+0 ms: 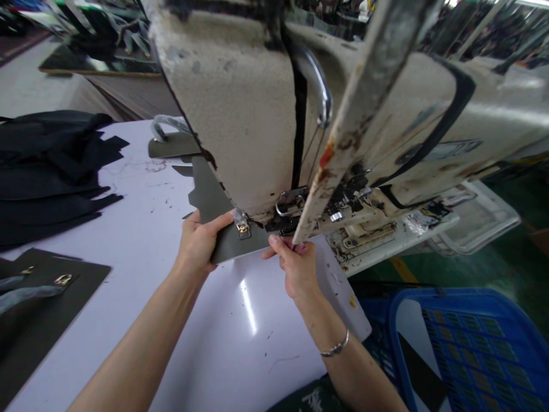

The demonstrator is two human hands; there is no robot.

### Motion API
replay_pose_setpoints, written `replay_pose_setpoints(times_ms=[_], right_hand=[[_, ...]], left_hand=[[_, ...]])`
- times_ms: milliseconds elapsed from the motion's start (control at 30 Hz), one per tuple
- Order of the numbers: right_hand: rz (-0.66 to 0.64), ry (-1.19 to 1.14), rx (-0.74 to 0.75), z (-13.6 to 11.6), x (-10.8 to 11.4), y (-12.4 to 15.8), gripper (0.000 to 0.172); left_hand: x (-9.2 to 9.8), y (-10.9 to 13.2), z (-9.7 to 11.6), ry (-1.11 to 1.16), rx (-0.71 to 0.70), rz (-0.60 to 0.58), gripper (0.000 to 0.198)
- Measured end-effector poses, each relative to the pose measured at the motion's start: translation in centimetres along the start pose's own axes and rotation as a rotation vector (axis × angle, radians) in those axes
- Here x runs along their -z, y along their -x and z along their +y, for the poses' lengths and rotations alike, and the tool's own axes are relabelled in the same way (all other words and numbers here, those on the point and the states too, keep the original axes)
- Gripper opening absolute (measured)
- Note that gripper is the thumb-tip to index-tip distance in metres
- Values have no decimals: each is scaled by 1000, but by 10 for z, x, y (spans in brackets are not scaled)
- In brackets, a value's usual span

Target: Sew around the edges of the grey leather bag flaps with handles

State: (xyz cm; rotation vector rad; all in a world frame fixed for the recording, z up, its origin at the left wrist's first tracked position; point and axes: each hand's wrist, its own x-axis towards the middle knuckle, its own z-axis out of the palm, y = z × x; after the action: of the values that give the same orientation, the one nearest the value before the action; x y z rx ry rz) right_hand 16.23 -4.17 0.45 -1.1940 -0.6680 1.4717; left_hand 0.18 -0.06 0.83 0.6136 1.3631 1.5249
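Observation:
An olive-grey bag panel with a gold metal fitting lies under the head of a worn sewing machine. My left hand grips the panel's near left edge, thumb on top and fingers beneath. Close to the presser foot, my right hand is closed, its thumb and forefinger at the panel's right corner. A rusty bar crosses in front of the needle area and hides part of it. Stitching cannot be seen.
Black cut pieces are stacked on the white table at left. Nearer lies another olive panel with gold fittings and wrapped handles. A further handled piece sits behind the machine. At lower right stands a blue plastic basket.

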Motion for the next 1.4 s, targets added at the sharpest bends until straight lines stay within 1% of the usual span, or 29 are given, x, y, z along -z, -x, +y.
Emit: replay_pose_setpoints(times_ms=[100,333,433,567,667,833,1033,1167,1300,1400], right_hand=[[-1,-5,-4,1,-1,0,29],[-13,-32,9,5,3,-1,32],[-6,-21,20,5,2,-1,31],[3,13,-1,6,2,-1,33],[3,25,29,7,3,-1,32],[7,22,30,5,2,-1,29],[11,20,36,4,1,0,31],[30,4,42,6,0,1,33],[22,18,50,6,1,2,34],[21,38,35,10,1,4,40]], left_hand=[[-1,0,1,0,-16,-15,50],[-3,4,-1,8,-11,13,51],[-4,5,-1,13,-17,12,48],[-3,5,0,27,-12,15,47],[-3,6,1,35,-11,10,47],[-4,7,1,34,30,26,48],[-7,9,4,17,12,42,42],[-7,9,6,25,30,38,47],[-6,9,6,20,40,33,48],[-6,10,6,16,36,37,47]])
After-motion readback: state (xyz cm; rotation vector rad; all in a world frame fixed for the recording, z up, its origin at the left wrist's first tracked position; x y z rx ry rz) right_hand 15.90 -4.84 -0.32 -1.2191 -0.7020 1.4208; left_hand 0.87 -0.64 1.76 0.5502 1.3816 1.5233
